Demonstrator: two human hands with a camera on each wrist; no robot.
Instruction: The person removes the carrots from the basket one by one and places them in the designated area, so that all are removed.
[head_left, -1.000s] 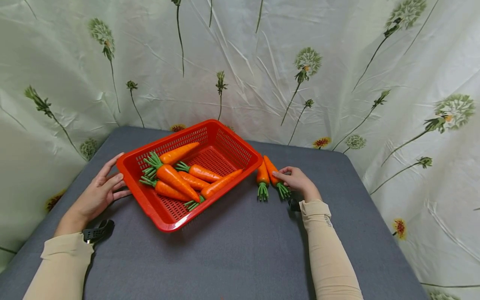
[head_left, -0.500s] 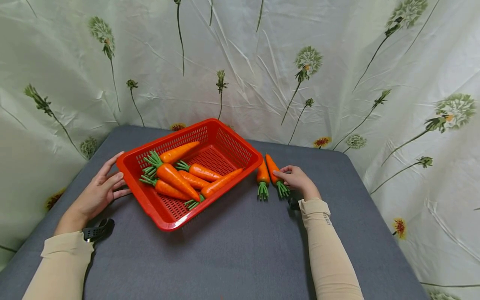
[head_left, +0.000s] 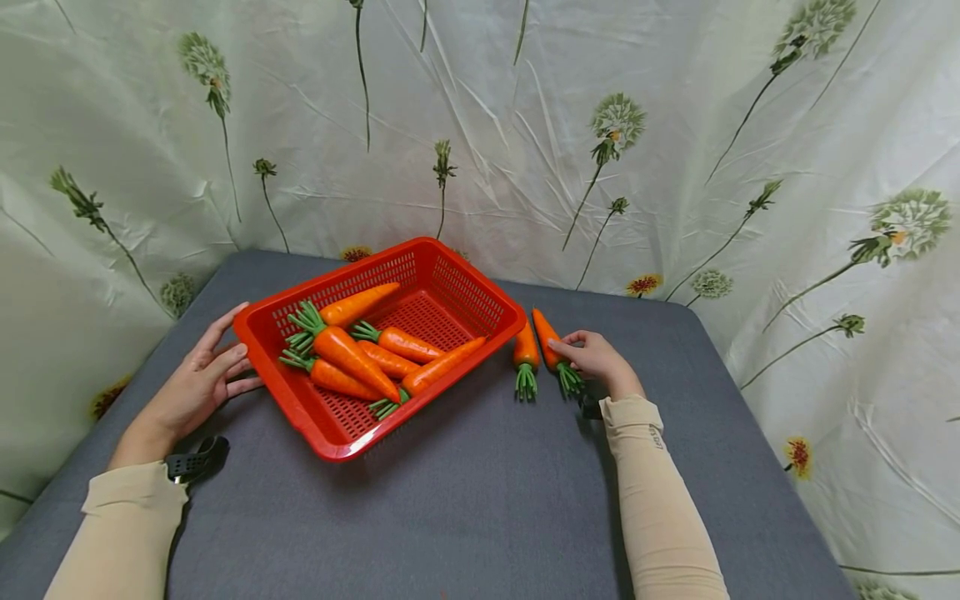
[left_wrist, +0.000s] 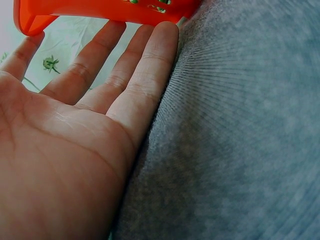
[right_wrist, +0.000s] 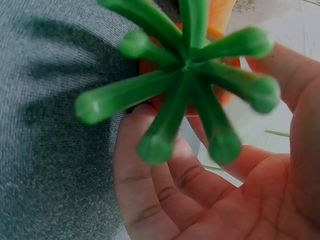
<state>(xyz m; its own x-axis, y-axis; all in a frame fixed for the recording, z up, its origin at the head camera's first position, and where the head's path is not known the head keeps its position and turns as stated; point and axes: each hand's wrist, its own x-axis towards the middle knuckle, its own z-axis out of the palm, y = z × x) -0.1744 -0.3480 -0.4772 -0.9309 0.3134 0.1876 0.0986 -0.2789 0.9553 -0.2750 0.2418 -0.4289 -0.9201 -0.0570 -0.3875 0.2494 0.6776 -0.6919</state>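
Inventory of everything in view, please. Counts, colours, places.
Table: 1, grey-blue, under everything
Curtain: 1, whitish with green dandelion prints, behind and beside the table
Basket: 1, red, left of centre on the table
Carrots in the basket: 6 visible, orange with green tops, mostly toward its left and near sides
Inner loose carrot: 1, orange with green top, just right of the basket, tip hidden behind the rim
Outer loose carrot: 1, same colours, right of the inner one
Sleeves: 2, beige, one per forearm
Wrist straps: 2, black, one per wrist
Left hand: 1, bare, touching the basket's left end
Right hand: 1, bare, pinching the outer loose carrot
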